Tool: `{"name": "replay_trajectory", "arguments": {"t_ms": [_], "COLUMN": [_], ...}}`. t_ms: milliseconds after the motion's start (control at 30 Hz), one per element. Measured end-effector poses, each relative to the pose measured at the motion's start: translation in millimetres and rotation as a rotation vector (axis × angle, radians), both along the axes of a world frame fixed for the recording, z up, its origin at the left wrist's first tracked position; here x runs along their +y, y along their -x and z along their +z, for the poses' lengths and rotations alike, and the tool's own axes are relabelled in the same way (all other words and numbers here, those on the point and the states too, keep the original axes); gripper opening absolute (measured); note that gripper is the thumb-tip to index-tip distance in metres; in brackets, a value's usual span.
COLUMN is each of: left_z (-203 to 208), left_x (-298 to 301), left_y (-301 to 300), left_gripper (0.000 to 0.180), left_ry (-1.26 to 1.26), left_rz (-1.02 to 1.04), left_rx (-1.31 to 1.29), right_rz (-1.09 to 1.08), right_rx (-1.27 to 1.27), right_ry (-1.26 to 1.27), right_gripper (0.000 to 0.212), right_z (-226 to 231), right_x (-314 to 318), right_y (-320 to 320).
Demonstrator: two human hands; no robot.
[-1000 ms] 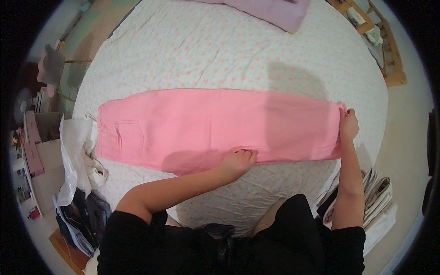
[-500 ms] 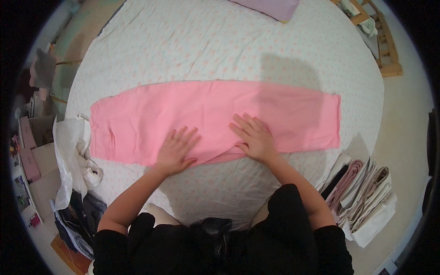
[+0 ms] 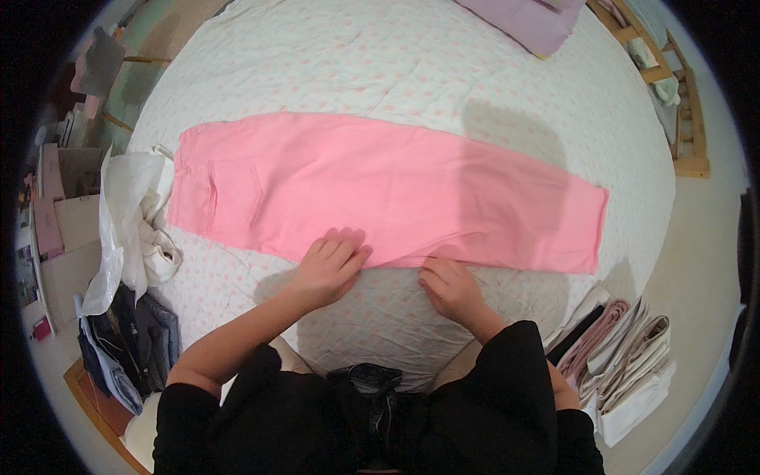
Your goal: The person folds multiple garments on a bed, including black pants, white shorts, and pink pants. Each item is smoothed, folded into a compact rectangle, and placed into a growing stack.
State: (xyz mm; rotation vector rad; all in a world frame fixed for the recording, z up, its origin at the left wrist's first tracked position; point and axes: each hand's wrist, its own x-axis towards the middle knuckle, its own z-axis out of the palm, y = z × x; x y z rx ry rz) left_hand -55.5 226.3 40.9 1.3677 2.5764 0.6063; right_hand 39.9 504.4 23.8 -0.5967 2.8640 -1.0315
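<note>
Pink trousers point(image 3: 348, 178) lie folded lengthwise across the bed, waistband and back pocket at the left, leg hems at the right. My left hand point(image 3: 328, 271) is at their near edge, fingers bent and close together over the cloth, thumb by the edge. Further right along that edge, my right hand point(image 3: 453, 289) pinches the cloth with its fingertips. Between the two hands the edges of the layers show, and a crease runs up to the right from there.
A patterned white sheet point(image 3: 340, 67) covers the bed. White garments and a clear plastic bag point(image 3: 123, 229) lie at the left, above folded jeans point(image 3: 131, 340). Several folded garments point(image 3: 613, 356) stand at the lower right. A lilac pillow point(image 3: 530, 24) is at the far edge.
Both hands have drawn back from lying flat on the trousers to their near edge, and the fingers have closed there. The trousers appear more slanted, hem end nearer me.
</note>
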Motion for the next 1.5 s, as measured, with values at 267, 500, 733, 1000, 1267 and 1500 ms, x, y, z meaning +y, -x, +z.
{"name": "replay_trajectory", "arguments": {"t_ms": [267,500,733,1000,1267,1500], "left_z": [4.4,4.3,9.0,38.8,46.2,6.0], "left_x": [-1.2,1.7,1.5,0.0,-66.6,-103.6], "left_y": [40.6,63.4,72.3,71.8,34.6,2.3], "left_gripper": [0.015,0.008,0.005,0.005,0.027,0.061], "left_ry": [-0.13,-0.297,-0.376,-0.309,-0.331,-0.51], "left_rz": [0.429,0.612,0.616,0.505,0.837,1.219], "left_rx": [-0.845,-1.272,-1.384,-1.469,-1.197,-1.701], "right_rz": [-0.004,0.069,-0.127,-0.101,-0.122,-0.297], "right_rx": [0.051,-0.006,-0.373,-0.318,-0.8,-1.059], "right_ry": [0.029,0.085,0.349,0.334,0.541,1.054], "right_gripper": [0.033,0.046,0.056,0.049,0.038,0.021], "right_z": [3.3,0.4,8.3,-3.6,-24.1,-24.7], "right_x": [-16.4,-49.8,-87.0,-124.3,-135.4,-132.1], "right_y": [3.6,11.2,32.3,45.5,65.0,63.8]}}
